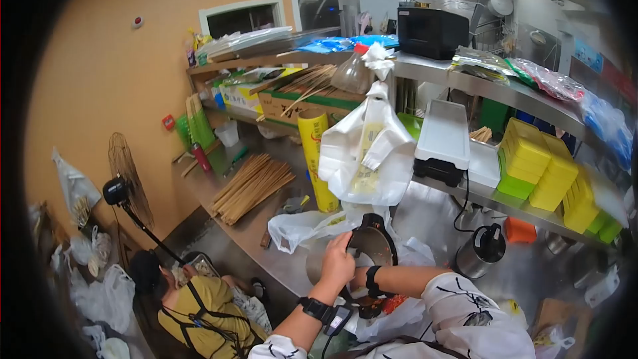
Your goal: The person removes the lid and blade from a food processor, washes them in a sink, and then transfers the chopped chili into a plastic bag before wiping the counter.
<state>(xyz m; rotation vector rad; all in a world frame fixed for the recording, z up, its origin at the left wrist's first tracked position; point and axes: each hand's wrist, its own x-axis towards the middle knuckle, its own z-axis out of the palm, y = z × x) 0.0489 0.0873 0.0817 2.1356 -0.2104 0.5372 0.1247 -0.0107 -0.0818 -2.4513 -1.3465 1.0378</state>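
1. Black-rimmed metal pot (373,242): five o'clock in view, reddish specks inside.
2. Left hand (337,262): at the pot's eight o'clock, fingers nearly straight and together; grip unclear.
3. Right hand (357,280): partly hidden; cannot tell its fingers.
4. From the pot: kettle (480,252), three o'clock; wooden sticks (251,189), ten.
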